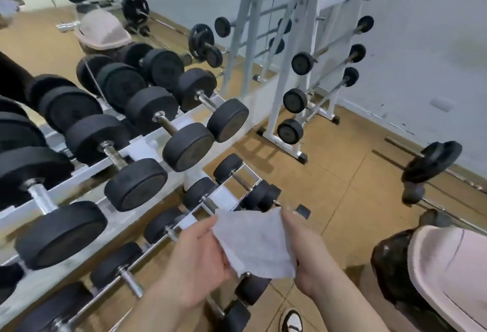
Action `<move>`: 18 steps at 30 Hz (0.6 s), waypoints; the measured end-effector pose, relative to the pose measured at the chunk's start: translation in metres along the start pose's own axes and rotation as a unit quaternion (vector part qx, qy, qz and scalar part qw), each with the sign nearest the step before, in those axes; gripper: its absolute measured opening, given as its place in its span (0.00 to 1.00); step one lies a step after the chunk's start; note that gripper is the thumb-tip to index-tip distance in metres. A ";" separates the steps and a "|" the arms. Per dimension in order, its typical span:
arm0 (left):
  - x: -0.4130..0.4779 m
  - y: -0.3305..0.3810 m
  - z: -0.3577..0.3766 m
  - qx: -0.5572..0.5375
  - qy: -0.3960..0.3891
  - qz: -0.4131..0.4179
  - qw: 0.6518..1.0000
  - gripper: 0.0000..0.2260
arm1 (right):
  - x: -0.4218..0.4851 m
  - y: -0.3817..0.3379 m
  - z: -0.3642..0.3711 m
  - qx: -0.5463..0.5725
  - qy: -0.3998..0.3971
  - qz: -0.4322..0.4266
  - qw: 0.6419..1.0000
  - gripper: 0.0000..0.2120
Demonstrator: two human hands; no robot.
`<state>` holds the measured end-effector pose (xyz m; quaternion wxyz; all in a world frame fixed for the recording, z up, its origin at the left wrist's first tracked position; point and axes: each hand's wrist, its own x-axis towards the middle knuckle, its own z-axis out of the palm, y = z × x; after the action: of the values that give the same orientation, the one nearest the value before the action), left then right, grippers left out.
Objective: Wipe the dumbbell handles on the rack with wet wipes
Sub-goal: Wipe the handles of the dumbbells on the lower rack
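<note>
So, closest to the camera, both hands are on the wet wipe (255, 244), which is spread out flat between them. The left hand (195, 260) pinches the wipe's left edge with thumb on top and fingers curled underneath. The right hand (311, 260) has its fingers wrapped round the right edge. Neither hand is touching any metal; the wipe hangs in the air just over the small dumbbells (163, 223) on the lower tier of the rack (147, 144), and it covers part of one of them. A black and white shoe (291, 320) pokes in at the bottom edge, and off to the right there's a pink padded seat (448, 260) with a dark base.

Up a level, the top tier holds the big dumbbells (135, 184), black round heads with knurled steel handles (116, 158), lined up side by side across the white rails.

Further back, on the tan floor (329, 173), stands a white barbell stand (307, 42) with several fixed barbells (295, 100) slotted in one above another. A loaded bar (432, 160) lies along the pale wall (421, 42) on the right.
</note>
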<state>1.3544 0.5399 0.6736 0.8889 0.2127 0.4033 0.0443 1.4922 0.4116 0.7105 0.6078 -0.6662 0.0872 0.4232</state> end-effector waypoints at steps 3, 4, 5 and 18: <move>0.033 -0.025 0.052 -0.026 0.022 0.002 0.999 0.22 | 0.044 -0.034 -0.027 -0.015 -0.046 0.009 0.999 0.15; 0.041 -0.032 0.072 -0.049 0.029 0.012 0.998 0.21 | 0.056 -0.047 -0.033 -0.026 -0.063 0.016 0.998 0.15; 0.045 -0.036 0.085 -0.069 0.037 0.023 0.997 0.19 | 0.065 -0.058 -0.036 -0.040 -0.079 0.020 0.996 0.16; 0.064 0.055 0.103 -0.113 0.041 0.146 0.982 0.13 | 0.145 -0.128 0.052 -0.143 -0.214 0.019 0.966 0.17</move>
<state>1.4776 0.5704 0.7116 0.8740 0.1659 0.3960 0.2277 1.6402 0.5469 0.7130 0.5024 -0.6388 -0.0938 0.5751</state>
